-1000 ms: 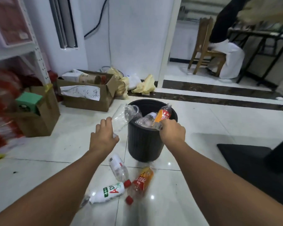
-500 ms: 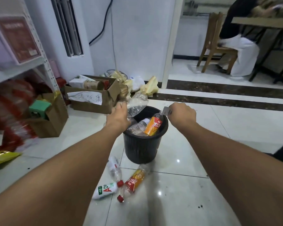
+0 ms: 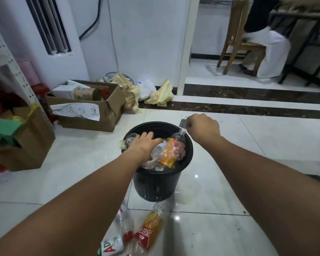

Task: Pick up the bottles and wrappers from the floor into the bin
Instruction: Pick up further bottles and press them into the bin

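Down goes the left hand [image 3: 144, 145] into the bin [image 3: 155, 187] since half a second ago, and the orange-label bottle [image 3: 171, 152] is dropped in, out of the right hand's grip.

Left fingers lie nearly straight across a clear bottle [image 3: 129, 139] at the bin's left rim, pressing it onto the pile, not wrapped round it. The orange-label bottle leans inside the bin, neck towards the right rim. The right hand [image 3: 203, 126] hangs just above that right rim, fingers curled tight, pinching what looks like a small silver wrapper [image 3: 183, 123], too blurred to be sure. On the floor in front of the bin lie three more: an orange bottle [image 3: 149, 231], a white bottle [image 3: 111, 246] and a red-capped clear one [image 3: 124, 220], close together.
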{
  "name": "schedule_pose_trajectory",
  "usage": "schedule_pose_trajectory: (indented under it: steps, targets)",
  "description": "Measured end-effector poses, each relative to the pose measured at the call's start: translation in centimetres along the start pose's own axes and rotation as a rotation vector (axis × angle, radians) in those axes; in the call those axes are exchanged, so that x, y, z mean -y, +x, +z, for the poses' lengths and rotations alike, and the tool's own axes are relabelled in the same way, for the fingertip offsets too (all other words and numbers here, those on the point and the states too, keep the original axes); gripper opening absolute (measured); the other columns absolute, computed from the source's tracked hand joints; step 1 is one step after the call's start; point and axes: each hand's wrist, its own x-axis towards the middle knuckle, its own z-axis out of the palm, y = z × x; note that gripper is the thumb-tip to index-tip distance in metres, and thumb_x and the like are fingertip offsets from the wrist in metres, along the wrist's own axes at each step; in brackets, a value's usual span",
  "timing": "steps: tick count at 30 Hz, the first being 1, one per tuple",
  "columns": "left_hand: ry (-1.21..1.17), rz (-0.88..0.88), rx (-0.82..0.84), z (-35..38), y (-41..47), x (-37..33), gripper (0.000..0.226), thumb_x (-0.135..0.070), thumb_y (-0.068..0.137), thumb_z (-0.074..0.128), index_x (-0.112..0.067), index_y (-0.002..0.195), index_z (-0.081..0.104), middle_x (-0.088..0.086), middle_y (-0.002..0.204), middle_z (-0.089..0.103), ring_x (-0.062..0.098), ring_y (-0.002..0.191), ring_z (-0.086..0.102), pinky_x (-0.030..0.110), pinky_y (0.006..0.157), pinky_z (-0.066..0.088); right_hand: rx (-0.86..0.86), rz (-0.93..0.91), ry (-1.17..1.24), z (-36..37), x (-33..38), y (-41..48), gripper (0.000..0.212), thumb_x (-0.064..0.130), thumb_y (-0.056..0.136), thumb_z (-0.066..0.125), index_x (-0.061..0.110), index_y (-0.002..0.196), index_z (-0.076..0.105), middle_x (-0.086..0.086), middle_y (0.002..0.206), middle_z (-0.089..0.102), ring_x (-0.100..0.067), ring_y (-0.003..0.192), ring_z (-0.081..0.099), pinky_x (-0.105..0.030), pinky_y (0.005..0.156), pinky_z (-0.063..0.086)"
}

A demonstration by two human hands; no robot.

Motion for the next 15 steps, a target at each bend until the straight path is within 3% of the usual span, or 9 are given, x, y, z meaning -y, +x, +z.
schedule_pose_trajectory:
  steps: [3,6,10,15]
  targets:
    - [0.038,0.086,-0.034,0.6,1.4,-0.7,0.082,-0.016,0.083,0.067,-0.036,0.146,0.020,0.007,0.131,0.037,0.027,0.123,0.036,0.039,0.106,0.031,-0.008,-0.001,0.014,0.6,0.5,1.5,0.025,0.011,0.088,0.052,0.020,0.105,0.069,-0.008,0.099,0.066,-0.029,0.087,0.060,-0.029,0.067,0.038]
    - [0.020,0.139,-0.009,1.3,1.2,-0.4,0.084,-0.033,0.082,0.068,-0.035,0.148,0.016,0.008,0.128,0.037,0.026,0.120,0.036,0.038,0.101,0.034,-0.001,-0.007,0.004,1.2,1.1,2.6,0.026,0.014,0.090,0.050,0.020,0.108,0.068,-0.008,0.104,0.066,-0.029,0.094,0.061,-0.030,0.068,0.038]
    - [-0.038,0.166,-0.003,2.1,0.0,0.2,0.073,-0.057,0.088,0.048,-0.034,0.148,0.014,0.009,0.129,0.036,0.026,0.118,0.037,0.039,0.102,0.032,0.056,0.005,0.012,2.3,2.5,3.3,0.023,0.019,0.094,0.048,0.017,0.109,0.066,-0.008,0.106,0.065,-0.027,0.095,0.059,-0.032,0.069,0.041]
    - [-0.063,0.183,-0.059,1.5,-0.3,0.6,0.070,-0.061,0.091,0.033,-0.028,0.150,0.014,0.007,0.136,0.035,0.026,0.123,0.036,0.039,0.106,0.028,0.044,-0.081,-0.077,4.1,4.3,3.6,0.028,0.018,0.094,0.049,0.016,0.118,0.063,-0.011,0.117,0.058,-0.028,0.112,0.050,-0.037,0.086,0.042]
